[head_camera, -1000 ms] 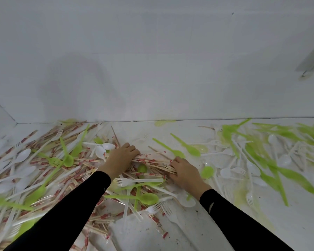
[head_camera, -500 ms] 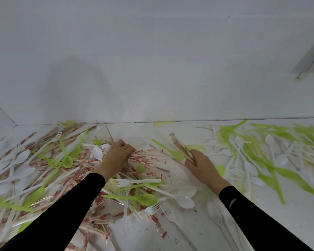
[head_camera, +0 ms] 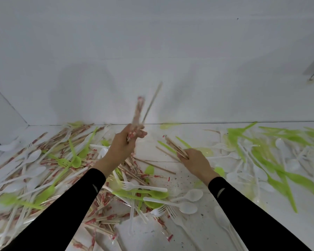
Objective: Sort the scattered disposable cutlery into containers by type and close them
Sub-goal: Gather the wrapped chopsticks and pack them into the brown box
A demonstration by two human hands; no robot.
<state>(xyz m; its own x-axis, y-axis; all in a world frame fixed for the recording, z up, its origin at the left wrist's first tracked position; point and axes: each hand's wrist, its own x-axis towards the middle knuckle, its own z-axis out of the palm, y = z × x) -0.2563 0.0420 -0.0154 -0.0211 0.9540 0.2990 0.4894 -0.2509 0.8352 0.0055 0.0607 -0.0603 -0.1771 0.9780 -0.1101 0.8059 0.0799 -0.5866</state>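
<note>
The left hand (head_camera: 122, 145), in the middle of the frame, is clenched around an upright bundle of wrapped chopsticks (head_camera: 138, 113). Their tips stand up in front of the white wall (head_camera: 152, 51) and are blurred. One bare stick (head_camera: 152, 102) leans away from the bundle to the right. The right hand (head_camera: 195, 161), a little lower and right of centre, grips a second chopstick bundle (head_camera: 173, 145) that points towards the upper left, low over the tabletop (head_camera: 190, 178).

A loose bare chopstick (head_camera: 158, 166) lies on the tabletop between the two hands. A thick heap of red-printed wrapped chopsticks (head_camera: 62, 138) fills the left of the frame, mixed with white spoons (head_camera: 31, 156) and green spoons (head_camera: 74, 160). The left black sleeve (head_camera: 62, 214) crosses over this heap and hides part of it. At lower centre a white fork (head_camera: 143, 187) lies across a green spoon (head_camera: 152, 194), with two more white spoons (head_camera: 187, 207) just to the right. On the right side, beyond the right black sleeve (head_camera: 243, 214), long green knives (head_camera: 279, 171) lie tangled with white cutlery (head_camera: 292, 163). Dark specks dot the bare tabletop near the right wrist.
</note>
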